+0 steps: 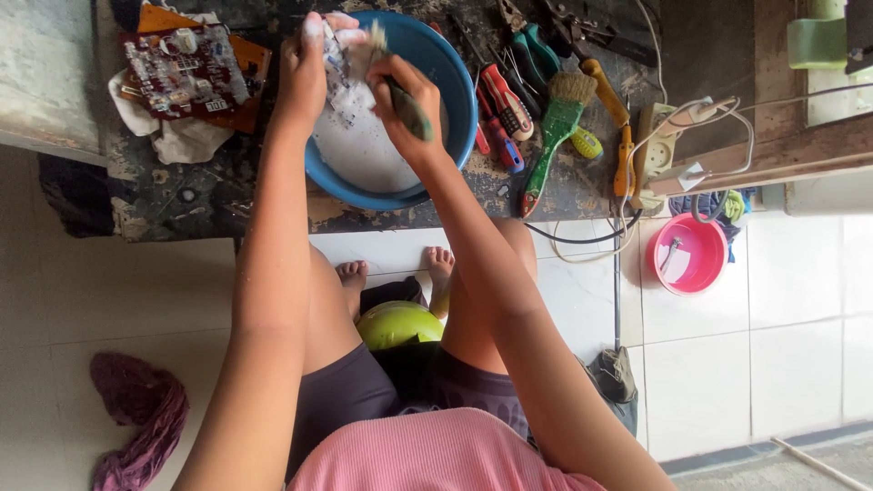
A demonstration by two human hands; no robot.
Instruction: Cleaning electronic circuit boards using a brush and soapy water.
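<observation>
**Scrubbing underway over the blue basin, 1 board still waiting**

Starting at the left, a red circuit board (186, 71) lies on a white cloth (177, 136) on the worn workbench (164, 195), dry and untouched by the look of it. Your left hand (305, 68) has its fingers curled around a small foam-covered part (338, 56), held above the blue basin (450, 91) of soapy water. Your right hand (405, 91) is closed around the handle of a small brush (400, 86), bristles against that part. I judge the washing to be midway: suds still cover the piece, so rinsing and drying remain. Further right, screwdrivers (500, 114) and a green-handled brush (556, 127) lie unused on the bench.
</observation>
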